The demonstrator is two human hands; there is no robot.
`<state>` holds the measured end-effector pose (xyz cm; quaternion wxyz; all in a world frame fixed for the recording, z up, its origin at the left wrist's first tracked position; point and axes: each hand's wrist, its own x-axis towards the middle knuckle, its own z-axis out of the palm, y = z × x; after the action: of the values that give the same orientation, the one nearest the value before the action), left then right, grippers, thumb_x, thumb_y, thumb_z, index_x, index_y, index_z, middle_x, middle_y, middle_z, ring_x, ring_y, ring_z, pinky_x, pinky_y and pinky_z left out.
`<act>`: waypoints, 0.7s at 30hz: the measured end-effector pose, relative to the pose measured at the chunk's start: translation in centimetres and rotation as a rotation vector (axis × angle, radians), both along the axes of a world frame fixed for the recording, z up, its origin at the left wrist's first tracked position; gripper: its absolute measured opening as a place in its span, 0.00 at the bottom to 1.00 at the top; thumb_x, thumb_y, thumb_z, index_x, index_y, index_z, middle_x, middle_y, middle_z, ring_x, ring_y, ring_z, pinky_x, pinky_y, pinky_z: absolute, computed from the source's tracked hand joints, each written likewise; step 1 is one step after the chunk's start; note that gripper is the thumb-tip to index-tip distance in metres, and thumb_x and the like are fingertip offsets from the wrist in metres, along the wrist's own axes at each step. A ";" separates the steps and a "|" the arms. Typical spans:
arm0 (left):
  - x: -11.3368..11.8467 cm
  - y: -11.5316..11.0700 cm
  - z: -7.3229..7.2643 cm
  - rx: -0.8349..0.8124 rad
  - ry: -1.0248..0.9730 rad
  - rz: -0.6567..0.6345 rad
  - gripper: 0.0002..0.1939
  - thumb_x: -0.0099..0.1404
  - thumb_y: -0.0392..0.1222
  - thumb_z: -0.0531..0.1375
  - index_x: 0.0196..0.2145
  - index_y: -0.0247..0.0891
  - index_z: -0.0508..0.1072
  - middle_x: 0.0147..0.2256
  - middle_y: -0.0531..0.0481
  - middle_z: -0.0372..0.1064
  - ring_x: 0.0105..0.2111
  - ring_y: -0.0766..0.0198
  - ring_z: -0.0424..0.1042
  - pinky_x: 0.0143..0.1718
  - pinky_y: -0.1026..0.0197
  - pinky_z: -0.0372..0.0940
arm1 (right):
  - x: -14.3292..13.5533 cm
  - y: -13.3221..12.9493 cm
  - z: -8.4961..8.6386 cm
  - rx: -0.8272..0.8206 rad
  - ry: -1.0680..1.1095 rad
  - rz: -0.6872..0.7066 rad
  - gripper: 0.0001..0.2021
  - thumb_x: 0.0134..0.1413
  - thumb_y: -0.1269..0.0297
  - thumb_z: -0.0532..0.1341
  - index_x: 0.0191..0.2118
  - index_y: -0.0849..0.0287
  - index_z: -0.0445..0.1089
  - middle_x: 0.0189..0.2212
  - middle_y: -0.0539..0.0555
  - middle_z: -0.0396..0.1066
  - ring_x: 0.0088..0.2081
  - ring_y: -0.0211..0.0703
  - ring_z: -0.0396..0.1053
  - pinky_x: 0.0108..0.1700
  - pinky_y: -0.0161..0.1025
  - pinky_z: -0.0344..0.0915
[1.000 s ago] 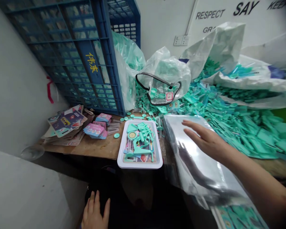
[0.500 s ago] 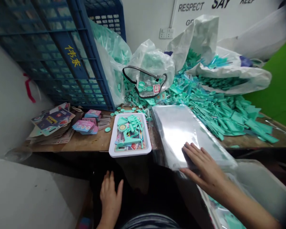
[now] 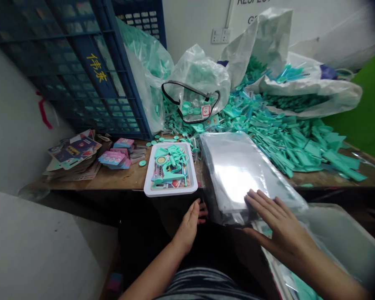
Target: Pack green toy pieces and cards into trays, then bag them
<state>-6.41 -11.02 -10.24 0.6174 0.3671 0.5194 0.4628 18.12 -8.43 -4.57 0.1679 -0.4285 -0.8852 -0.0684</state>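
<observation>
A stack of clear plastic bags (image 3: 234, 166) lies on the table, its near end hanging past the front edge. Across the near right part of that stack rests my right hand (image 3: 276, 218), fingers stretched out. My left hand (image 3: 192, 221) is in the air below the table edge, close to the stack's left side; its fingers are extended and it holds nothing I can see. Left of the stack, a white tray (image 3: 148, 183) carries turquoise plastic parts (image 3: 171, 166) and printed cards. The tray sticks out slightly over the table edge.
Loose turquoise parts (image 3: 300, 146) heap up behind and right of the bags. A tall blue crate (image 3: 125, 112) stands at the back left. Card stacks (image 3: 78, 152) and pink-blue cards (image 3: 115, 158) lie at left. A box (image 3: 334, 225) sits low at right.
My left hand has moved up and to the right, from over my lap toward the bag stack. My right hand stays on the bags. The view has tilted slightly down.
</observation>
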 end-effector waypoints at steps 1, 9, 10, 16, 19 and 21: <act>0.1 0.1 0.1 -0.002 -0.026 -0.004 0.35 0.66 0.61 0.44 0.60 0.31 0.54 0.53 0.33 0.64 0.48 0.57 0.69 0.45 0.55 0.64 | 0.3 -0.2 0.0 -0.001 -0.003 -0.008 0.33 0.54 0.51 0.58 0.63 0.57 0.54 0.58 0.63 0.61 0.60 0.60 0.58 0.55 0.64 0.56; 0.7 0.2 2.3 0.124 -0.027 0.083 0.20 0.55 0.46 0.64 0.44 0.37 0.67 0.26 0.59 0.61 0.27 0.72 0.61 0.33 0.66 0.57 | 1.1 -1.8 0.3 0.019 0.060 -0.077 0.30 0.57 0.50 0.54 0.64 0.53 0.52 0.58 0.63 0.62 0.59 0.63 0.57 0.55 0.69 0.53; 0.8 0.1 2.5 0.134 -0.016 0.096 0.17 0.54 0.45 0.65 0.40 0.37 0.68 0.26 0.58 0.61 0.28 0.72 0.61 0.33 0.66 0.57 | 0.8 -2.2 0.5 0.011 0.075 -0.084 0.30 0.57 0.50 0.55 0.64 0.53 0.52 0.59 0.63 0.61 0.60 0.63 0.57 0.55 0.69 0.53; 0.8 0.5 5.0 0.190 0.094 0.102 0.12 0.55 0.48 0.65 0.28 0.36 0.73 0.24 0.55 0.66 0.25 0.70 0.61 0.30 0.65 0.57 | -2.5 -3.5 1.7 -0.061 0.120 -0.021 0.31 0.54 0.50 0.58 0.63 0.51 0.54 0.61 0.62 0.58 0.62 0.60 0.52 0.59 0.66 0.50; 0.8 1.1 6.3 0.252 0.154 0.119 0.13 0.54 0.49 0.65 0.24 0.36 0.73 0.21 0.56 0.64 0.24 0.70 0.61 0.30 0.64 0.58 | -4.1 -2.9 2.1 -0.031 0.148 0.003 0.30 0.53 0.53 0.59 0.61 0.53 0.58 0.60 0.63 0.59 0.62 0.60 0.54 0.58 0.65 0.52; 0.8 1.6 6.9 0.295 0.179 0.131 0.14 0.54 0.50 0.65 0.22 0.36 0.72 0.21 0.56 0.63 0.25 0.70 0.60 0.30 0.64 0.57 | -4.8 -2.2 2.3 -0.004 0.169 -0.003 0.27 0.54 0.56 0.59 0.60 0.55 0.60 0.58 0.63 0.62 0.61 0.60 0.56 0.57 0.65 0.52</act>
<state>-5.63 -9.42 -3.32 0.4768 0.4589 0.5215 0.5386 13.32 -10.63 -2.27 0.2409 -0.4343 -0.8674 -0.0305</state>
